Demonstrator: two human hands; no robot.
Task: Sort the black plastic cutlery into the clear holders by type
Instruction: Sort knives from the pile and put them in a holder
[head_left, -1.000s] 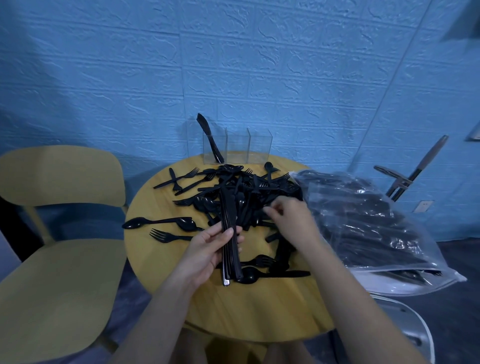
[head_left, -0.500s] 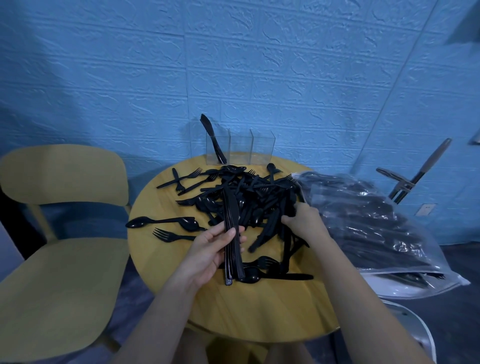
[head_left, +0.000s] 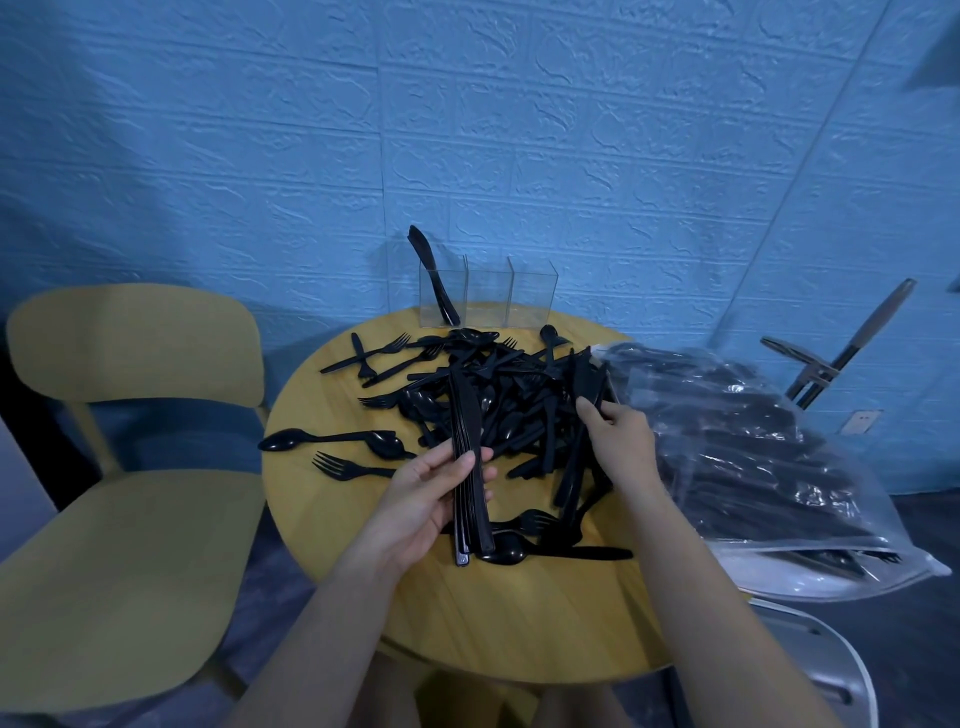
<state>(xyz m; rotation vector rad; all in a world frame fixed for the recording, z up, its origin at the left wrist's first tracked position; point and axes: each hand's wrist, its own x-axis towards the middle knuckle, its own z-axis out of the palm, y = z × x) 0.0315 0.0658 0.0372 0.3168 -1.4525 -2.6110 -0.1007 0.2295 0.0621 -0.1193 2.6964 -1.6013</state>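
3 clear holders (head_left: 488, 298), 2 chairs (head_left: 130, 467).

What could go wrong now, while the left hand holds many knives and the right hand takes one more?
1. The bundle of knives in the left hand is long and loosely fanned; one may slip out of the grip.
2. The right hand lifts a knife from the tangled pile; others may be dragged toward the table edge.

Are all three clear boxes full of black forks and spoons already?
No, only the leftmost of the clear holders has a knife leaning in it; the other two look empty.
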